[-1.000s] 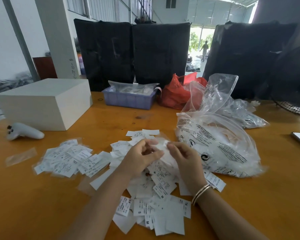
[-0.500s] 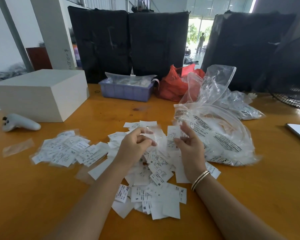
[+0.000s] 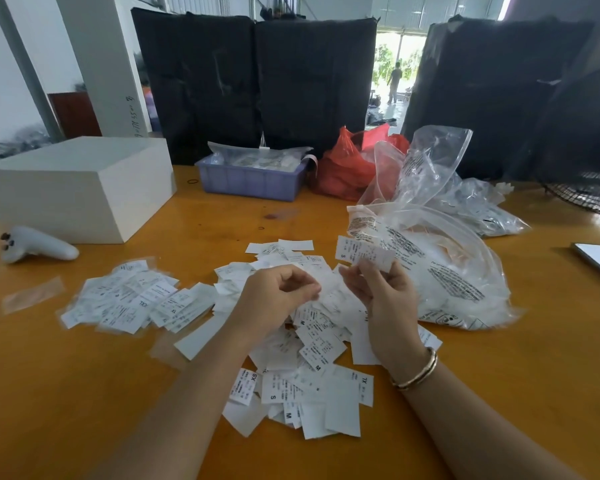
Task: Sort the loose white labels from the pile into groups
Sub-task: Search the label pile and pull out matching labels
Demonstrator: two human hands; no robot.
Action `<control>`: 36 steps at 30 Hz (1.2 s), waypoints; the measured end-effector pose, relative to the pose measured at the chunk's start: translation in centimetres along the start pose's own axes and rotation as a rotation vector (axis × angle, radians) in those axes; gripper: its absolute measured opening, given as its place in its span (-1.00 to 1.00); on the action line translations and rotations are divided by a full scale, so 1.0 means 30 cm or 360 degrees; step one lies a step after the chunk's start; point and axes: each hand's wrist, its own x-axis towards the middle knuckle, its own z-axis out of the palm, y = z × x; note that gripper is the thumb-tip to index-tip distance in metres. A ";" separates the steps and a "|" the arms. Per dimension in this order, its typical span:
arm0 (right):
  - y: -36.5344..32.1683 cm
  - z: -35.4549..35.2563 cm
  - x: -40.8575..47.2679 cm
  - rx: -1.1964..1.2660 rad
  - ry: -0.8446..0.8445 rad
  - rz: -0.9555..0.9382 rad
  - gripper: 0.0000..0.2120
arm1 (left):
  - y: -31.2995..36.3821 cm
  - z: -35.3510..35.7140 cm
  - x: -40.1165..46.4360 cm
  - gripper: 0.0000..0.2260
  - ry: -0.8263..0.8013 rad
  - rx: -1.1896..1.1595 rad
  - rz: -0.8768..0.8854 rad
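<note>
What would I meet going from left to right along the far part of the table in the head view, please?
White controller → white box → blue tray → red bag → clear plastic bags → fan grille.

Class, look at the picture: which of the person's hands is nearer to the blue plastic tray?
Left. The left hand lies almost straight in front of the blue plastic tray; the right hand sits further to the right, beside the clear bag.

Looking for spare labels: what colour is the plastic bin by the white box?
Blue-purple plastic bin, head view.
</note>
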 end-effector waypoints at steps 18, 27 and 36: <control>0.020 0.006 -0.007 -0.0704 -0.0112 -0.0170 -0.89 | 0.026 -0.026 -0.008 -0.96 0.0222 0.0183 0.0200; 0.026 0.027 -0.025 -0.1108 -0.0313 -0.0292 -0.87 | 0.019 -0.020 -0.004 -0.91 0.0122 0.0100 0.0096; 0.031 0.031 -0.030 -0.1188 -0.0257 -0.0496 -0.89 | 0.020 -0.010 0.001 -0.92 0.0178 0.0096 0.0089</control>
